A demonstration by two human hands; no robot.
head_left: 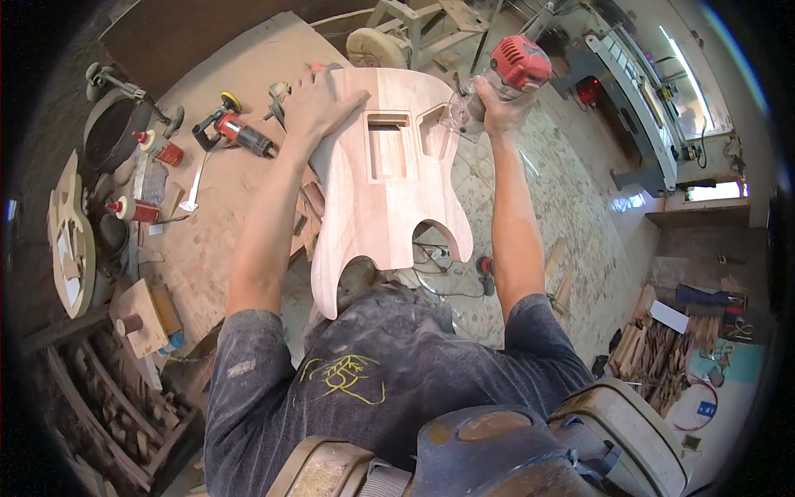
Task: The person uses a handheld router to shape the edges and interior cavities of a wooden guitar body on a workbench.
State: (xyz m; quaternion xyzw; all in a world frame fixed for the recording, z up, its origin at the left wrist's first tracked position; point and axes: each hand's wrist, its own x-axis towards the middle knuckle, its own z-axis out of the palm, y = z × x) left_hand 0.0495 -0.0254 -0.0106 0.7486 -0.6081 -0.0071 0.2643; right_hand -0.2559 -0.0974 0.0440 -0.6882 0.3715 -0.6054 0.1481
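Note:
A pale wooden electric guitar body lies face up in front of me, with a rectangular cavity, a smaller angled cavity and two horns toward me. My left hand grips its far left edge, thumb on the face and fingers spread past the rim. My right hand is wrapped round a handheld router with a red motor top. The router's clear guard sits at the body's right edge, beside the angled cavity. Whether the bit touches the wood cannot be seen.
On the workbench at left lie a red power polisher and two red glue bottles. Another guitar body stands at the far left. Wood scraps are piled at right. A large machine stands behind on the dusty floor.

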